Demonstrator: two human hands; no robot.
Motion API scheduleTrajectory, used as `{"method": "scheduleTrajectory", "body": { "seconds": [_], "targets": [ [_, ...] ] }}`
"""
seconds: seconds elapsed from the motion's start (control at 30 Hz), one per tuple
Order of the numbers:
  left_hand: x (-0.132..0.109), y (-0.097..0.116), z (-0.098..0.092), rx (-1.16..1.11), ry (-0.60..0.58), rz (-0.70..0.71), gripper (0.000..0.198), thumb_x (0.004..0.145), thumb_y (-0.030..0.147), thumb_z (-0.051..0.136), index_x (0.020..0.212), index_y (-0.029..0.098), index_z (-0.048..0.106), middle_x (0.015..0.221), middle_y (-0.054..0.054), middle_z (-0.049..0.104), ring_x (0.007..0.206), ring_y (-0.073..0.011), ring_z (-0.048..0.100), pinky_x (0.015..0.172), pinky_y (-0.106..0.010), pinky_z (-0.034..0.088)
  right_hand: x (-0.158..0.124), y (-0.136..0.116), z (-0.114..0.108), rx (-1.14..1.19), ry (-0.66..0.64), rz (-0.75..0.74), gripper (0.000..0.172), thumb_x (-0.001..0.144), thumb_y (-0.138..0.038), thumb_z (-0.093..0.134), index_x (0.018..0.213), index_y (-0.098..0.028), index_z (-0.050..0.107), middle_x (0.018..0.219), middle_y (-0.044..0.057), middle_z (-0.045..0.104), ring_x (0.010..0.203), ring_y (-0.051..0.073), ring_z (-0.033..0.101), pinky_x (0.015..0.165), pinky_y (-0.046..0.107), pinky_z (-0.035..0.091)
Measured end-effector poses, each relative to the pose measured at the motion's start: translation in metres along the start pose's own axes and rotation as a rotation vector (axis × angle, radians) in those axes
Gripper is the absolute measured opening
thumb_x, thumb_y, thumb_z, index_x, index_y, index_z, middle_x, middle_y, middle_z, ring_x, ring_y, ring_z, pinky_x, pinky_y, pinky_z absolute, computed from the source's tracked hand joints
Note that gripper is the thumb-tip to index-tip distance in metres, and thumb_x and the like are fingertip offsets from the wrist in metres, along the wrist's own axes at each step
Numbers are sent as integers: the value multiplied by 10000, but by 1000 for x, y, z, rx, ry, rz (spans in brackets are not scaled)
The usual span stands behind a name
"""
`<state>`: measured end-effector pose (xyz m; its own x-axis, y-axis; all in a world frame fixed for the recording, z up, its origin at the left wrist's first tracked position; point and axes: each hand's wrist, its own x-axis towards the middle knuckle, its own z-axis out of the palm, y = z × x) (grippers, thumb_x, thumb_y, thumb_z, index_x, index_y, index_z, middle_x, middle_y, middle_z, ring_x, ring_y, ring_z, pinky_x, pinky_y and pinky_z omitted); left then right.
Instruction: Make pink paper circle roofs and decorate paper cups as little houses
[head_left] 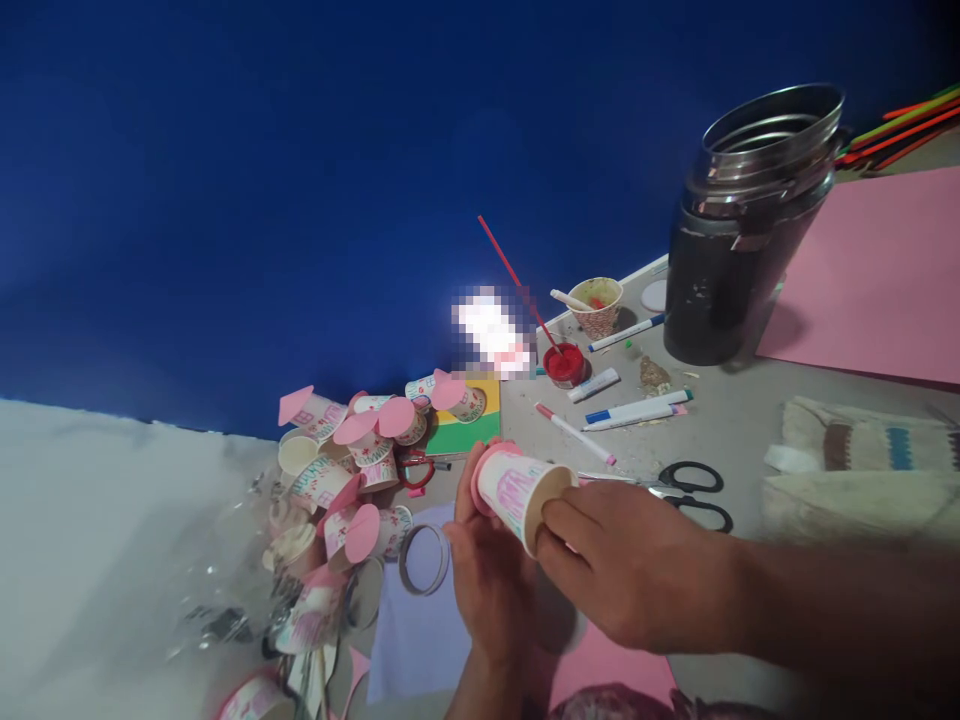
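A white paper cup (511,492) with pink and purple marker drawing lies tilted between my hands, its open mouth turned to the right. Pink paper shows at its closed end, where the fingers of my left hand (491,590) grip it from below. My right hand (637,560) pinches the cup's rim, with some fingertips hidden inside the mouth. Black-handled scissors (694,478) lie just behind the right hand. To the left of my left hand is a grey tape ring (424,560) on a sheet of lilac paper (412,650).
Several decorated cups with pink paper pieces (375,450) crowd the left side. Markers (637,411), a red paint pot (564,364) with a stick in it and a patterned cup (596,308) stand behind. A dark steel flask (727,250) rises beside pink paper (877,280). A cloth (862,470) lies right.
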<state>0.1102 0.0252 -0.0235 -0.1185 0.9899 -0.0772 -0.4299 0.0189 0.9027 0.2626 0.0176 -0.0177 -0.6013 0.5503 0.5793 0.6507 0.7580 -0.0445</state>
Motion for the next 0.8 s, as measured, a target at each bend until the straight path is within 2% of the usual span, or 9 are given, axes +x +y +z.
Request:
{"method": "scheduleTrajectory", "body": {
  "seconds": [0.13,0.23,0.37,0.5,0.8],
  "targets": [
    [-4,2,2,50,26,70,630,933,650,532,1353,200,662,1386,-164,667,1211,-341,665,973,-433,569,-1,-6,-7,-100,89,-12,301,973,-105,393,1065,-73,678,982,171,732,772,249,657,607,386,512],
    [-4,3,0,110,34,112,493,963,522,558,1320,210,691,1370,-138,688,1235,-318,661,988,-390,564,-1,-5,-11,-64,71,-21,323,982,-103,378,1066,-67,688,970,171,729,765,242,655,603,387,519],
    [-1,6,-3,179,-31,144,419,997,404,534,1333,213,693,1378,-125,691,1251,-301,662,1021,-362,548,0,-4,-11,-34,75,-18,296,965,-87,417,1055,-68,698,938,148,730,760,245,659,605,393,528],
    [1,8,-5,263,-33,158,386,987,359,585,1327,218,702,1352,-120,711,1259,-297,663,1024,-335,547,2,-6,-13,-32,101,-11,282,960,-81,438,1037,-68,709,902,137,735,723,237,655,593,388,522],
    [2,8,-8,257,8,128,389,946,348,652,1303,212,723,1292,-130,743,1211,-301,695,997,-339,568,3,-8,-15,-33,97,10,325,969,-80,406,1056,-59,718,954,169,756,728,239,671,575,368,507]
  ]
}}
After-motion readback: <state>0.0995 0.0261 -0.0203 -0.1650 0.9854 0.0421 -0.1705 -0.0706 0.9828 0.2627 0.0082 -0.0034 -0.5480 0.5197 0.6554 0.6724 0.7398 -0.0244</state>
